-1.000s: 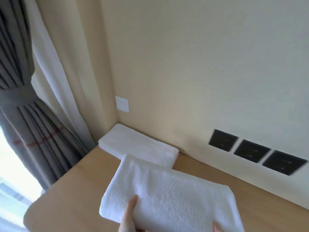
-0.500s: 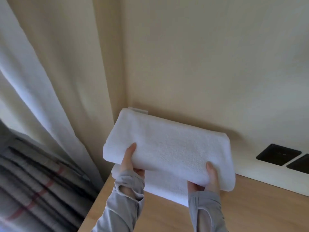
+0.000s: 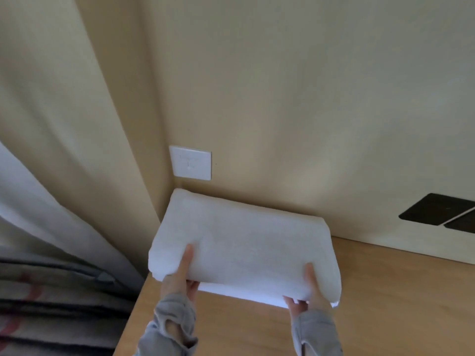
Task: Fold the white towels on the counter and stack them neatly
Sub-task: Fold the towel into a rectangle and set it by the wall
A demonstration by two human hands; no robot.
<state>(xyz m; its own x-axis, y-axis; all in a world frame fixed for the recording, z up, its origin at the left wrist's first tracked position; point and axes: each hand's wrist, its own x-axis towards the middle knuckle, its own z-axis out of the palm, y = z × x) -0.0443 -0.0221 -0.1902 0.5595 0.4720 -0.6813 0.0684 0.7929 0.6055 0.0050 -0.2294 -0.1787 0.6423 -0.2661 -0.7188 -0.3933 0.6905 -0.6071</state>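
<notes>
From here I see the towel (image 3: pixel 241 242) over the counter's (image 3: pixel 385 304) far left corner, close against the wall (image 3: pixel 282 98). The left hand (image 3: pixel 180 276) holds its near left edge and the right hand (image 3: pixel 308 291) its near right edge, with thumbs (image 3: pixel 186 258) on top. A switch plate (image 3: pixel 190 163) sits on the wall just above and behind the towel. Sockets (image 3: pixel 442 209) are on the wall at far right. The curtain (image 3: pixel 51 176) hangs left of the counter.

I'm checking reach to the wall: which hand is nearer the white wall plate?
Left. The left hand holds the folded towel almost straight below the white wall plate; the right hand holds it farther off to the right.
</notes>
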